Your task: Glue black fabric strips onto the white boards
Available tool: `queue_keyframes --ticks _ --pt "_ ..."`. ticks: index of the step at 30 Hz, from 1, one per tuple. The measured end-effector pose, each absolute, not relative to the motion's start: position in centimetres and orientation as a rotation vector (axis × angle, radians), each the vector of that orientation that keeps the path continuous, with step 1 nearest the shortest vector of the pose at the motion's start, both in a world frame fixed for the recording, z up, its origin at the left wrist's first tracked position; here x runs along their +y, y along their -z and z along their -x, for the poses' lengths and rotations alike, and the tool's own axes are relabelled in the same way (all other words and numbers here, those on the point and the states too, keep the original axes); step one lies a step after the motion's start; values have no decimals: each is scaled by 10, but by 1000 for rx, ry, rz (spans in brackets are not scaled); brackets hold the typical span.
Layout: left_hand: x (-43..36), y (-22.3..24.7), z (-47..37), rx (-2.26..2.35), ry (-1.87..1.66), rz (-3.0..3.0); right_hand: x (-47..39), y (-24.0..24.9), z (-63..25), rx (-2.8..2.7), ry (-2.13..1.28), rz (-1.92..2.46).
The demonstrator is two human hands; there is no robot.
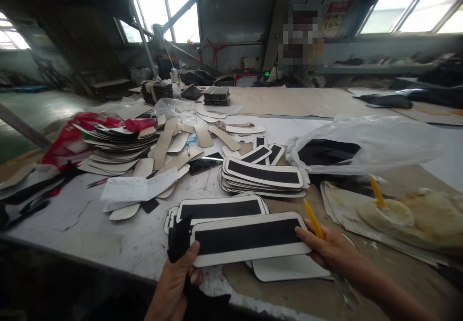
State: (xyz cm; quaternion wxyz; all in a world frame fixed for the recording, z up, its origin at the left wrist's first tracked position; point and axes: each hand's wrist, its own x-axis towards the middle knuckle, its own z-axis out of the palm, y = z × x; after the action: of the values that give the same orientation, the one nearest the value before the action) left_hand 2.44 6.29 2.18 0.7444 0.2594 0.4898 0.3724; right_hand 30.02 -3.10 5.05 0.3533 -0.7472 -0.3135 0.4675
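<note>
A white, round-cornered panel with a black strip along its middle [249,240] is held level by its two ends. My left hand [177,275] is closed on its left end, thumb on top, and black fabric pieces [180,238] hang at the same hand. At the right end, my right hand [331,248] pinches the panel with the thumb on its face. A yellow stick [314,219] pokes up from that hand. Just behind lies a stack of similar panels [220,208], and below the held one a plain white panel [289,268] rests on brown board.
Another stack of black-striped panels [264,172] stands farther back. To the right, a glue-smeared bowl [387,212] holds a second yellow stick [377,192]. A clear plastic bag [390,142] contains black pieces. Paper [139,188], a phone [206,163] and piled pale panels [119,150] lie left.
</note>
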Motion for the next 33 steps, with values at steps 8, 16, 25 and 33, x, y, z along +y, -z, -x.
queue_keyframes --ticks 8,16,25,33 --pt "69 -29 -23 1084 -881 -673 -25 -38 -294 -839 -1248 1975" --pt "62 -35 -24 1065 -922 -630 -27 -32 -293 -821 -1284 1930" --pt "68 -32 -18 1029 -789 -357 -27 -36 -288 -759 -1327 1738" --pt "120 -39 -13 1181 -760 -544 22 -48 -284 -881 -1199 1699"
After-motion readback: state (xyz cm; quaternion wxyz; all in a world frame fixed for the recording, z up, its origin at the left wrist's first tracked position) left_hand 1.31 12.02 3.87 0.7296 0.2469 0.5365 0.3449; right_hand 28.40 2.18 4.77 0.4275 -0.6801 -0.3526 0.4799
